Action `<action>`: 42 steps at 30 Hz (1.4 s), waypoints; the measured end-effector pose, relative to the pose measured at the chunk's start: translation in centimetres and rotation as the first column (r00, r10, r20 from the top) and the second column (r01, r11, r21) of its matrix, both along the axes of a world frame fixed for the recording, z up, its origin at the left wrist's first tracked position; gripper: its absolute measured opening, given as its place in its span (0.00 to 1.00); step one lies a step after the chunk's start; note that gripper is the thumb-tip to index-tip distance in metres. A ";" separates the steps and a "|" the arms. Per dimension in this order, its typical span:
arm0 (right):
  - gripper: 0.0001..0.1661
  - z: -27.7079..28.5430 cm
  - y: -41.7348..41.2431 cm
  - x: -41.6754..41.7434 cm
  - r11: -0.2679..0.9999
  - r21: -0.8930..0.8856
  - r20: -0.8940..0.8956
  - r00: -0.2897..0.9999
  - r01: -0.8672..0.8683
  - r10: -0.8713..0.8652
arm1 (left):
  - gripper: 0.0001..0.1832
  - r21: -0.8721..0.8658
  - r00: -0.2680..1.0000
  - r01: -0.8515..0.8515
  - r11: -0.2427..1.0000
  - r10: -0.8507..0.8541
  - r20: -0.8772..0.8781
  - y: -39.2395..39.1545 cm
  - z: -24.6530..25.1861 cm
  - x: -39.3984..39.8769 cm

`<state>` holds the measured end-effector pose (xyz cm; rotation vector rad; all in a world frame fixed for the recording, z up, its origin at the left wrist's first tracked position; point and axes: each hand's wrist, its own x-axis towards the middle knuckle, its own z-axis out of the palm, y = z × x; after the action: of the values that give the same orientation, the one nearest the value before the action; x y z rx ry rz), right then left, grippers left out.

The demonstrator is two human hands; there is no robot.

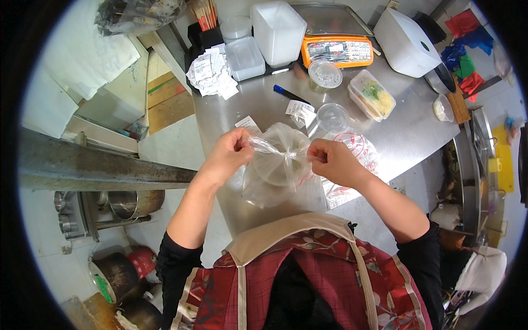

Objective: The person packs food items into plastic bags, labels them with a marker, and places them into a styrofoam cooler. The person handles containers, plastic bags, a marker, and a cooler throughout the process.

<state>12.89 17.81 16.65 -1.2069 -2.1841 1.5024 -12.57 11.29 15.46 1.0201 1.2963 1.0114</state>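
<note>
A clear plastic bag (264,192) stands at the near part of the steel table, its top twisted into a knot above a round container (274,171) inside. My left hand (233,154) pinches one twisted end of the bag, left of the knot. Right of the knot, my right hand (336,161) pinches the other end. Beside that hand a flat plastic bag with red print (363,150) lies on the table. Just beyond are a clear round lid or cup (333,117), a crumpled slip (303,113) and a blue marker (291,94).
Farther back stand a lidded round tub (325,76), a rectangular food box (373,95), an orange scale (337,51), white containers (277,35) and a heap of paper slips (211,74). A metal beam (107,161) runs at the left. Pots (113,274) sit low at the left.
</note>
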 end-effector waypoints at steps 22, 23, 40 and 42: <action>0.05 -3.7 -1.7 1.6 0.513 -0.858 -0.384 0.634 0.024 -0.672 | 0.06 -0.185 0.936 -0.181 0.966 0.227 0.269 1.5 -5.2 -0.4; 0.05 -3.6 -1.7 1.4 0.525 -0.851 -0.408 0.611 0.014 -0.678 | 0.05 -0.190 0.940 -0.176 0.966 0.222 0.258 1.5 -5.2 -0.4; 0.09 -4.5 -1.1 1.9 0.372 -0.911 -0.378 0.723 -0.179 -0.578 | 0.04 -0.212 0.904 -0.239 0.948 0.297 0.306 2.0 -6.1 -0.5; 0.09 -4.1 -1.5 2.3 0.353 -0.934 -0.255 0.771 -0.042 -0.583 | 0.05 -0.249 0.875 -0.271 0.930 0.346 0.338 2.5 -5.9 -0.6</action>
<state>15.19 16.27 12.56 -1.0266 -0.5437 2.5464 -13.18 13.84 9.57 0.4412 1.2257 1.2275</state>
